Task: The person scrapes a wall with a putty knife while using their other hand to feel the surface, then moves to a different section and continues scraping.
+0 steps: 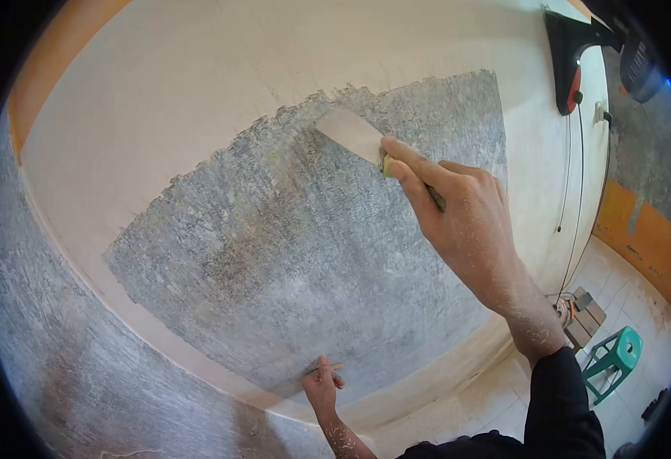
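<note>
A putty knife with a wide flat blade and a yellow-green part at its handle is gripped in my right hand. Its blade lies against the upper part of a rough grey patch on the cream wall, just below the patch's jagged upper edge. Lower down, my left hand is closed in front of the bottom of the patch, with a thin object between its fingers that I cannot make out. Pale specks cover both forearms.
A black and red device is on the wall at the upper right, with cords hanging below. A green stool stands on the tiled floor, near wooden blocks. Another grey wall meets the cream wall at left.
</note>
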Available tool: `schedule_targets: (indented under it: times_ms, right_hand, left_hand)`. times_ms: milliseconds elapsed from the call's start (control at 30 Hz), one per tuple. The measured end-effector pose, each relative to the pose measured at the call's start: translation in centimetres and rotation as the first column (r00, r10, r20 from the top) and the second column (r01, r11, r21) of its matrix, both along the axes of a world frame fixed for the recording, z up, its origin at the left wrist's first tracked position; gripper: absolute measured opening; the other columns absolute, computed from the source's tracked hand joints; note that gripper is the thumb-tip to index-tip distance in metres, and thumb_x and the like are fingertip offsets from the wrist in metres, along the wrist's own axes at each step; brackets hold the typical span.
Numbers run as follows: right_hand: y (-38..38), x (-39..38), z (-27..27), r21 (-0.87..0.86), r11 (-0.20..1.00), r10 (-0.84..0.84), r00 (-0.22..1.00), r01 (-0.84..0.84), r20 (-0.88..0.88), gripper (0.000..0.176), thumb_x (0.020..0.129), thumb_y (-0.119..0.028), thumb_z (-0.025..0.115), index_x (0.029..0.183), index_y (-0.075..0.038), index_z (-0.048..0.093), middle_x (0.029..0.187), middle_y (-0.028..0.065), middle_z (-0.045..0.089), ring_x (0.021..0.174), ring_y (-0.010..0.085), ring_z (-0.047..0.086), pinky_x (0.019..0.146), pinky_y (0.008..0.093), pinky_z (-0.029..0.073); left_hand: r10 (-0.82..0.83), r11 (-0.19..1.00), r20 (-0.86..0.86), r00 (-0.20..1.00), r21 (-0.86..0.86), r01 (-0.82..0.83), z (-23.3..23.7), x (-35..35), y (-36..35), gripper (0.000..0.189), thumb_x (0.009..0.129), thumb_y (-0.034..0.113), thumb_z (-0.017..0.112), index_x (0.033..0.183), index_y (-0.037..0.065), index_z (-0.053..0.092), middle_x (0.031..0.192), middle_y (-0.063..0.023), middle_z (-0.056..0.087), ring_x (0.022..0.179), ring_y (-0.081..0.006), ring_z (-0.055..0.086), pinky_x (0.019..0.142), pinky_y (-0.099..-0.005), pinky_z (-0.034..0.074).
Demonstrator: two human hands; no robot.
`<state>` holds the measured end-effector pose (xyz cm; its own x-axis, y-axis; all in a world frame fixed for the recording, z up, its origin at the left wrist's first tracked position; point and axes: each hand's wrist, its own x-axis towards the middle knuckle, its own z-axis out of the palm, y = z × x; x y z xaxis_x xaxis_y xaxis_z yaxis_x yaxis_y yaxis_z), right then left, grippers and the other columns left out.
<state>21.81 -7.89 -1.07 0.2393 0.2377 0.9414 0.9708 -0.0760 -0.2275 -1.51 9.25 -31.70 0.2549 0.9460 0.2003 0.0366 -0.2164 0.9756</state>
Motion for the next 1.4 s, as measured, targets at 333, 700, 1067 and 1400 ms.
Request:
schedule_targets:
  times_ms: [333,700,1067,1400]
  right_hand:
    - [0.9,-2.3,0.2,0.030,0.986,-0.166,0.986,0.166,-0.009,0.029,0.101,-0.028,0.055,0.121,-0.012,0.068,0.049,0.0014,0.049,0.037,0.0083,0.042,0.035,0.0270,0.031]
    - [1.8,-4.7,0.2,0.039,0.973,-0.219,0.959,0.229,-0.179,0.030,0.101,-0.027,0.055,0.121,-0.009,0.068,0.052,0.0020,0.052,0.041,0.0087,0.041,0.041,0.0296,0.032]
    - [3.0,-6.6,0.9,0.009,0.968,-0.241,0.938,0.251,-0.248,0.030,0.102,-0.026,0.051,0.117,-0.006,0.069,0.048,0.0030,0.052,0.036,0.0064,0.038,0.038,0.0282,0.032]
    - [2.9,-8.6,1.4,-0.028,0.975,-0.221,0.940,0.221,-0.260,0.031,0.102,-0.025,0.051,0.119,-0.004,0.068,0.048,0.0052,0.055,0.038,0.0079,0.044,0.039,0.0303,0.033]
  left_hand:
    - [-0.015,0.999,0.031,0.999,-0.051,0.017,-0.4,-0.3,0.1,0.059,0.099,0.042,0.055,0.078,-0.011,0.071,0.049,-0.0069,0.057,0.041,-0.0112,0.050,0.043,-0.0243,0.042]
    - [-0.212,0.975,-0.011,0.977,-0.063,0.211,1.3,-1.2,0.9,0.056,0.100,0.037,0.055,0.072,-0.010,0.068,0.054,-0.0086,0.060,0.045,-0.0119,0.052,0.046,-0.0252,0.042]
    - [-0.212,0.975,0.030,0.977,-0.066,0.213,-0.1,-1.6,1.3,0.056,0.098,0.041,0.056,0.074,-0.008,0.070,0.049,-0.0058,0.056,0.044,-0.0127,0.051,0.048,-0.0270,0.043]
    - [-0.175,0.984,0.043,0.984,-0.022,0.176,1.1,-0.9,0.8,0.058,0.099,0.043,0.053,0.071,-0.006,0.069,0.046,-0.0049,0.054,0.041,-0.0120,0.050,0.047,-0.0269,0.042]
